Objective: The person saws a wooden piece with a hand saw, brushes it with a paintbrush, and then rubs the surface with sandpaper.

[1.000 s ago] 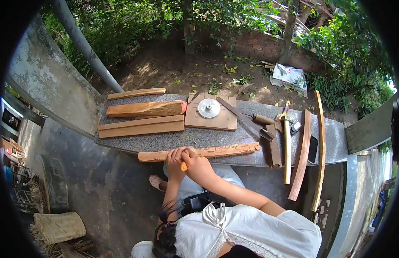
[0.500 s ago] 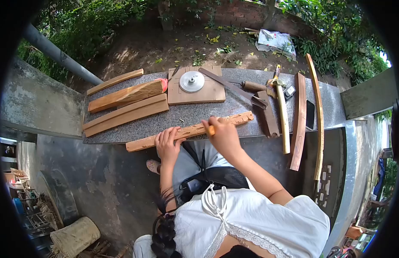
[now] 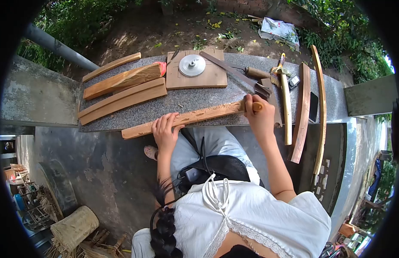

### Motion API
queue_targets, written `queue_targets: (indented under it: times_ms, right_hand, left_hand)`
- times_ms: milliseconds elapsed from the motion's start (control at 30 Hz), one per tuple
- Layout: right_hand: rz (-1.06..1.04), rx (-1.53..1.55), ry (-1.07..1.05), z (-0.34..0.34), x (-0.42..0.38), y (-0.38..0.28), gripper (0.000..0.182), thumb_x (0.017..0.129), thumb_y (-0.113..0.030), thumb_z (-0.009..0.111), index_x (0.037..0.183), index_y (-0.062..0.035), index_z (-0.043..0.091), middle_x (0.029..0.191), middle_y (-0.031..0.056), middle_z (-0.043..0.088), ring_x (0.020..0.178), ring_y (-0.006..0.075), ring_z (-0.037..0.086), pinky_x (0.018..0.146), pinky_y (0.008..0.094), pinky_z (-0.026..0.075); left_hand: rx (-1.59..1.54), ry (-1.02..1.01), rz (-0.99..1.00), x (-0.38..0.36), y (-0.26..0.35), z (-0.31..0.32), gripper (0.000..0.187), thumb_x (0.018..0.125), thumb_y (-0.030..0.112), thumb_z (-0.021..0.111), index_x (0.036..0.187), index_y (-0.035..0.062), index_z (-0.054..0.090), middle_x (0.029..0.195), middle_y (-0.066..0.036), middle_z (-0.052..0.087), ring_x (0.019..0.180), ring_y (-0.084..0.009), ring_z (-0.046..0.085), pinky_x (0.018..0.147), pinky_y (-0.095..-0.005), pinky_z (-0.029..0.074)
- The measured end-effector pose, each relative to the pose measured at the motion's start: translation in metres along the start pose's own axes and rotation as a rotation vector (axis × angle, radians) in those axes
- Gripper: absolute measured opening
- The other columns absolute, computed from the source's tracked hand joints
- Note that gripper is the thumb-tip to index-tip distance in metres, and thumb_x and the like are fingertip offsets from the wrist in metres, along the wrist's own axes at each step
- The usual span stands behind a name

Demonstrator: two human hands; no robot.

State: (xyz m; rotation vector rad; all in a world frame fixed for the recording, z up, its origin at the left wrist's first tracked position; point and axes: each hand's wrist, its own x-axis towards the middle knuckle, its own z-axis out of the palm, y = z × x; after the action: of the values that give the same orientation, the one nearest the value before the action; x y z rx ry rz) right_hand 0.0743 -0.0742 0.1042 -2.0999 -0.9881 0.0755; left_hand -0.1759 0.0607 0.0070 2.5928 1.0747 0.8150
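A long wooden strip (image 3: 212, 112) with a rough, notched upper edge lies along the near edge of the stone slab. My left hand (image 3: 166, 131) rests over its left part, fingers on top and thumb at the near side, pressing it down. At the strip's right end is my right hand (image 3: 260, 116), its fingers wrapped round a tool with an orange-brown wooden handle (image 3: 258, 106). The tool's working end is hidden by the hand. Just beyond that hand lies a dark metal blade (image 3: 234, 72).
On the stone slab (image 3: 135, 96) are wooden pieces (image 3: 122, 99) at left, a board (image 3: 175, 80) with a metal disc (image 3: 192, 65), a hammer-like tool (image 3: 287, 107), a phone (image 3: 313, 106) and long strips (image 3: 301, 112) at right. A concrete post (image 3: 369, 99) stands beyond.
My right hand has moved right with the tool, from the strip's middle to its right end. My left hand still holds the strip. The view has shifted slightly.
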Motion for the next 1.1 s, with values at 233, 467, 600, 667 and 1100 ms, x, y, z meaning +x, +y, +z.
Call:
queue_targets:
  times_ms: [233, 467, 600, 667, 1100]
  right_hand:
    - [-0.368, 0.272, -0.204, 0.073, -0.056, -0.081, 0.012, 0.086, -0.012, 0.067, 0.082, -0.0029, 0.061, 0.068, 0.0134, 0.057, 0.059, 0.0337, 0.059, 0.054, 0.0412, 0.048]
    - [-0.037, 0.225, -0.021, -0.002, -0.023, -0.012, 0.019, 0.090, -0.008, 0.062, 0.074, 0.0010, 0.061, 0.064, 0.0145, 0.059, 0.054, 0.0272, 0.057, 0.052, 0.0337, 0.044]
    - [-0.115, 0.027, 0.058, -0.009, -0.014, -0.001, 0.018, 0.091, -0.012, 0.061, 0.078, -0.0003, 0.061, 0.063, 0.0153, 0.058, 0.053, 0.0312, 0.057, 0.049, 0.0367, 0.044]
    - [-0.248, -0.005, 0.006, 0.023, -0.023, -0.022, 0.012, 0.090, -0.014, 0.062, 0.087, -0.0027, 0.064, 0.065, 0.0146, 0.059, 0.057, 0.0330, 0.061, 0.051, 0.0394, 0.049]
    - [-0.012, 0.144, 0.030, -0.013, -0.023, 0.019, 0.019, 0.093, -0.011, 0.059, 0.080, 0.0025, 0.062, 0.064, 0.0113, 0.059, 0.054, 0.0191, 0.059, 0.051, 0.0299, 0.043]
  left_hand:
    - [-0.003, -0.005, -0.013, -0.001, 0.001, -0.002, 0.040, 0.080, 0.035, 0.067, 0.114, 0.0142, 0.063, 0.108, 0.000, 0.061, 0.105, -0.0205, 0.056, 0.098, -0.0386, 0.034]
    - [0.016, 0.005, 0.001, -0.001, -0.002, 0.001, 0.043, 0.078, 0.038, 0.069, 0.115, 0.0170, 0.062, 0.108, 0.001, 0.060, 0.105, -0.0194, 0.056, 0.099, -0.0386, 0.034]
    - [0.028, 0.013, 0.011, 0.000, 0.000, 0.001, 0.044, 0.078, 0.039, 0.069, 0.115, 0.0161, 0.062, 0.107, 0.001, 0.060, 0.103, -0.0193, 0.056, 0.098, -0.0385, 0.034]
    - [0.003, 0.011, 0.001, -0.001, 0.000, 0.000, 0.043, 0.077, 0.033, 0.071, 0.115, 0.0149, 0.063, 0.109, -0.001, 0.061, 0.106, -0.0207, 0.056, 0.100, -0.0386, 0.033]
    - [0.022, 0.013, 0.023, -0.002, -0.002, 0.003, 0.043, 0.078, 0.037, 0.069, 0.115, 0.0154, 0.062, 0.109, 0.000, 0.061, 0.105, -0.0200, 0.055, 0.099, -0.0386, 0.033]
